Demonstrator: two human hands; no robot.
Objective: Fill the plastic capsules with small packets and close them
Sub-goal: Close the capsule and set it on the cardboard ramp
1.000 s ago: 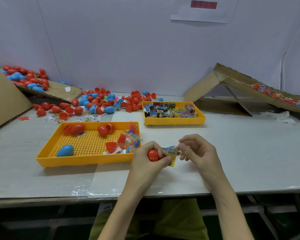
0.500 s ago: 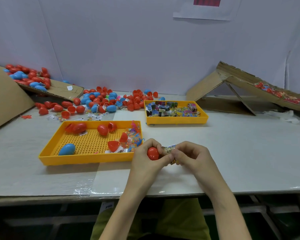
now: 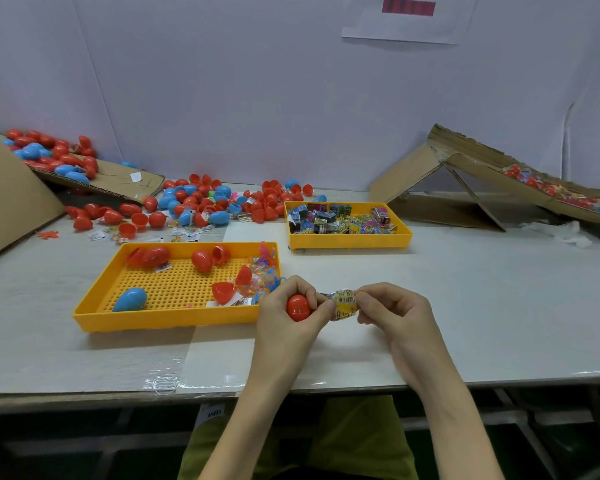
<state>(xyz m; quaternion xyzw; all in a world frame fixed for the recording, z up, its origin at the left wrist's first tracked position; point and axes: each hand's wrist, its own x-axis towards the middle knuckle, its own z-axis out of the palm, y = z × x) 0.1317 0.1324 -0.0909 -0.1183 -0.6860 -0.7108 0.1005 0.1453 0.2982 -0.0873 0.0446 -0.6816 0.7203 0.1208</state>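
While my left hand (image 3: 284,327) grips the red capsule (image 3: 298,307), right hand (image 3: 395,313) fingers pinch the packet (image 3: 344,304), rolled tighter than before; yellow tray (image 3: 167,322) just left.

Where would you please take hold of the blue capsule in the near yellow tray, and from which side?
Grip the blue capsule across its fat middle, fingers on its two long sides, coming from above. It lies on its side, and its rounded ends would likely slip from a pinch; the front wall of the near yellow tray stands close before it, blocking a low approach.
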